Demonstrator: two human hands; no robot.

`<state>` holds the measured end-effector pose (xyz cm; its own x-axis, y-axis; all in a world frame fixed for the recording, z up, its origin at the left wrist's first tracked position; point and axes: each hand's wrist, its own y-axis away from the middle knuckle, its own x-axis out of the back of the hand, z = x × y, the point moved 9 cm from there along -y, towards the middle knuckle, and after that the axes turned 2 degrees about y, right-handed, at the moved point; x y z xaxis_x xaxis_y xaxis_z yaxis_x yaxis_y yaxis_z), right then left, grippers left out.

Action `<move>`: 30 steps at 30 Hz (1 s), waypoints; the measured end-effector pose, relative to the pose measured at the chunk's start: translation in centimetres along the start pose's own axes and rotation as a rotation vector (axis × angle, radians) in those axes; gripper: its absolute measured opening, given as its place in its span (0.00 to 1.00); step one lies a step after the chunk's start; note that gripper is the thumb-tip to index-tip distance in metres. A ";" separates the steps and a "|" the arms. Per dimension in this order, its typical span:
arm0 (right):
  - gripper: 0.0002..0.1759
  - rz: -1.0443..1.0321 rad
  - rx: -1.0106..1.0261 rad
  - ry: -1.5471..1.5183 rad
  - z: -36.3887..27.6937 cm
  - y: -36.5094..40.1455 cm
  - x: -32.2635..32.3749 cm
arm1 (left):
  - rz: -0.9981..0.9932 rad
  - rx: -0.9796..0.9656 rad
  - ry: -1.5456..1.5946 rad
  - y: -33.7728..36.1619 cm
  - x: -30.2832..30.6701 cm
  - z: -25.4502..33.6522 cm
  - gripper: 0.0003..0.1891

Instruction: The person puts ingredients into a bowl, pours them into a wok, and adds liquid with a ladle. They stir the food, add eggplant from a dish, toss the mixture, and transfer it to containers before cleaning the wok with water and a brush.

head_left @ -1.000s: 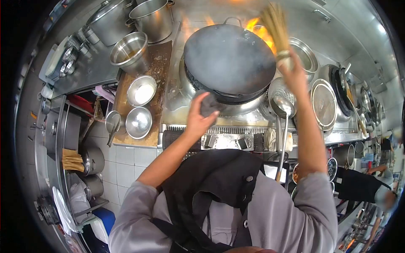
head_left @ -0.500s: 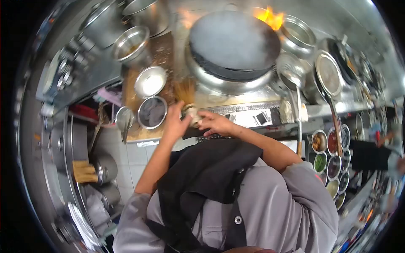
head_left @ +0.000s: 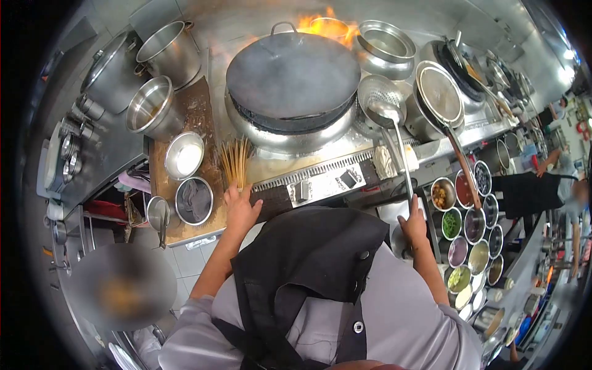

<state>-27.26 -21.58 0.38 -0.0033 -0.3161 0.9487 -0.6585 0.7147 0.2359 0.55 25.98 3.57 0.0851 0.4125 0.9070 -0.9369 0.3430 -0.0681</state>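
My left hand [head_left: 242, 209] is on the lower end of a bamboo wok brush [head_left: 234, 161], fingers closed around it with the thumb apart. Its handle is hidden by the hand, and its bristles fan out toward the stove. Over on the right, my right hand [head_left: 414, 223] grips the end of a long-handled ladle [head_left: 404, 157]. The ladle's bowl lies over a perforated strainer [head_left: 373, 92]. Ahead of both hands a dark wok [head_left: 293, 74] sits on the burner ring, with smoke or steam over it.
Flames [head_left: 327, 26] rise behind the wok. A wooden board [head_left: 206, 117] on the left carries metal bowls, one with dark grey contents [head_left: 195, 200]. A round mesh strainer [head_left: 439, 92] rests on a pot at right. Several ingredient bowls [head_left: 452, 223] stand beyond my right hand. Another person [head_left: 536, 194] stands at far right.
Both hands were together at the brush. My right hand has left it, moved right and taken hold of the ladle handle; my left hand stays with the brush. The camera view has shifted.
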 end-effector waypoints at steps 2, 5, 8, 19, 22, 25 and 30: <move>0.51 0.000 0.130 -0.140 1.1 -2.4 -1.1 | 0.074 -0.095 0.034 -1.1 1.1 2.7 0.28; 0.37 0.000 0.143 -0.461 -0.1 -4.7 2.5 | 0.081 -0.247 0.351 -2.9 1.4 7.7 0.23; 0.31 -0.126 0.129 -0.950 -5.5 -6.4 9.0 | -0.120 -0.135 0.600 -3.8 1.6 12.6 0.21; 0.18 0.133 0.548 -0.195 -15.3 -50.1 15.2 | -0.632 -1.027 0.737 6.0 21.3 37.5 0.22; 0.07 -0.347 0.246 -1.249 -16.9 -50.6 17.6 | -0.597 -1.040 0.518 5.7 20.8 39.5 0.17; 0.05 -0.718 -0.071 -1.892 -19.5 -48.2 19.5 | -0.534 -0.989 0.812 5.9 21.8 40.7 0.13; 0.05 -0.918 -0.009 -2.210 -19.7 -42.1 23.4 | -0.463 -0.980 0.716 5.9 24.9 43.4 0.12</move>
<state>15.22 -46.78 16.79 -0.3044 -0.3447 -0.8880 -0.9515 0.0664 0.3004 -17.62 1.67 43.83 0.7784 0.3429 0.5259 -0.1616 0.9189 -0.3598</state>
